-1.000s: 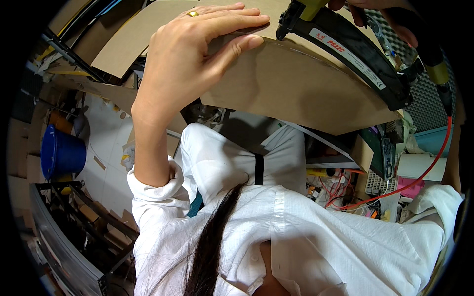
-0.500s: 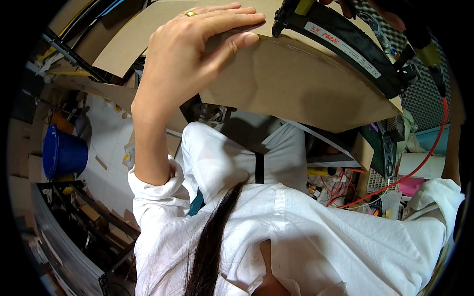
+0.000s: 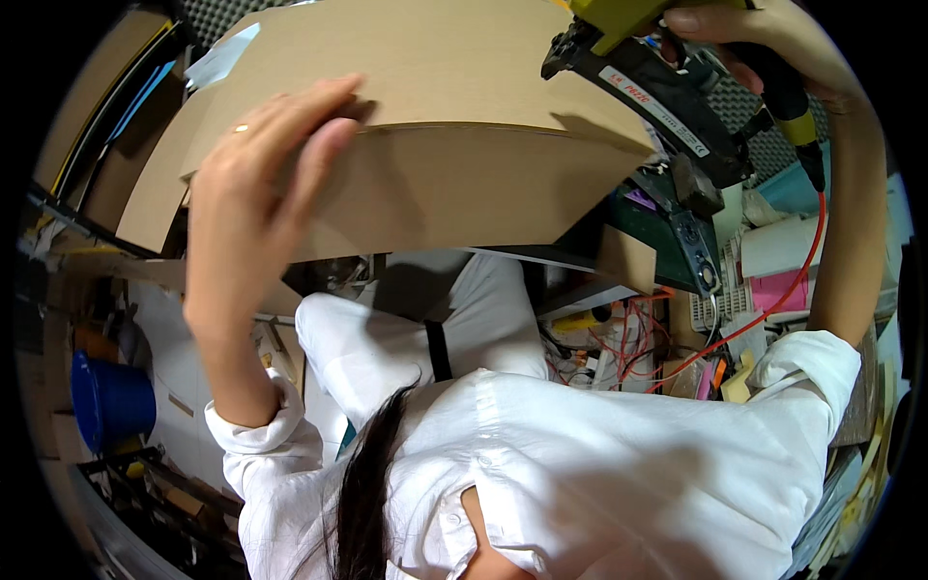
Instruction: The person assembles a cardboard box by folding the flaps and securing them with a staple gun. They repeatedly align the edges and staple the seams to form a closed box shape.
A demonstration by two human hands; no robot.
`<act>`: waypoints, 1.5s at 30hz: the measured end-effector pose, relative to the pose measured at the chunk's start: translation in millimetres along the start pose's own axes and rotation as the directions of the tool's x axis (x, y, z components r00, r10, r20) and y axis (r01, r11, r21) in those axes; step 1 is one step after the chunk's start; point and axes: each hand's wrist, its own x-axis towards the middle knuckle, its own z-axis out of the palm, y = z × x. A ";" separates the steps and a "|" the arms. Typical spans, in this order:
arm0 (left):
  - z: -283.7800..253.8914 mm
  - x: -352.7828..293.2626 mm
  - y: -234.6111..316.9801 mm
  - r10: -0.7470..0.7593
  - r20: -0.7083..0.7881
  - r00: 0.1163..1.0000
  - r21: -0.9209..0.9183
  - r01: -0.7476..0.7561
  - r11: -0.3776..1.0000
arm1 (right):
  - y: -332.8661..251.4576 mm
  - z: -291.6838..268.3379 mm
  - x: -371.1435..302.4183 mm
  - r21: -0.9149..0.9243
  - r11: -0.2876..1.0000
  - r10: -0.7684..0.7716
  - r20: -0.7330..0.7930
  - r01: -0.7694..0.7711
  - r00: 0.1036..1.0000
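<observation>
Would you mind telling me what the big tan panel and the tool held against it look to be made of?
The panel looks like fibreboard or plain wood: flat tan, matte, no visible grain. The nail gun in the right hand seems black metal or hard plastic, slightly glossy, with a yellow-green housing. The left hand steadies the panel.

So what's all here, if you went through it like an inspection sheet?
Surface: cluttered bench at right, mostly covered.
Job's things: curved brown board, two layers; black and yellow nail gun set at its right end.
Clutter: blue bucket at lower left, pink and white packets, small parts.
Hands: left hand flat over the board's edge; right hand gripping the nail gun.
Cables: red hose from the gun's handle; loose red wires.
Surroundings: stacked brown boards at left.
</observation>
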 end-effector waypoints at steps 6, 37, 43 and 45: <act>55.8 34.8 51.1 0.146 -0.025 0.989 -0.037 -0.147 0.988 | 23.4 -5.0 -10.5 -0.043 0.998 0.039 0.025 -0.038 0.999; 74.9 42.4 52.8 0.097 -0.017 0.995 -0.161 -0.099 0.982 | 14.6 -4.7 1.3 -0.161 0.986 0.001 0.200 0.032 0.980; 75.3 41.4 51.4 0.095 -0.020 0.995 -0.187 -0.097 0.978 | 10.9 -4.2 3.7 -0.165 0.986 0.034 0.190 -0.002 0.981; 75.8 42.1 51.4 0.101 -0.021 0.995 -0.188 -0.103 0.977 | -6.5 0.7 3.7 -0.128 0.981 0.170 0.175 -0.149 0.970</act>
